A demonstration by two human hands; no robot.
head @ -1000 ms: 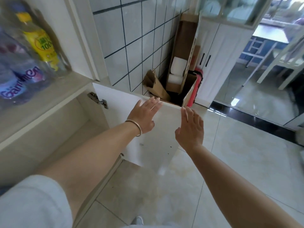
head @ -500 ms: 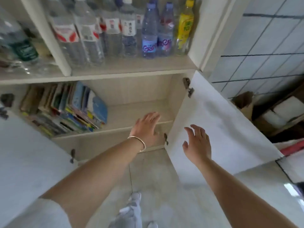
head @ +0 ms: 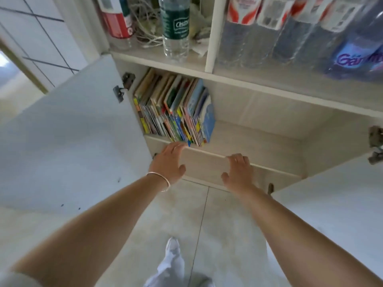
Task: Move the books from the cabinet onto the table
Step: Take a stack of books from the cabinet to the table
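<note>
The cabinet [head: 259,112] stands with both doors swung wide, the left door [head: 72,131] and the right door [head: 335,204] flanking the opening. On its lower shelf [head: 248,137] a row of thin, colourful books [head: 176,108] is packed upright against the left wall, leaning slightly, with a blue-covered one at the right end of the row; the rest of that shelf to the right is bare board. The shelf above is split by a white upright divider [head: 212,34]: the left bay holds a red-labelled bottle [head: 117,19], a tangle of white cord [head: 145,27] and a green-labelled water bottle [head: 176,27], while the right bay is crowded with large clear water bottles [head: 290,30], one with a purple label.

The left hand [head: 169,160], a thin bangle [head: 160,180] on its wrist, reaches with fingers straight and empty, its fingertips at the lower shelf's front edge just below the right end of the books. The right hand [head: 238,170] is spread and relaxed, holding nothing, at the front edge farther right, apart from the books.
</note>
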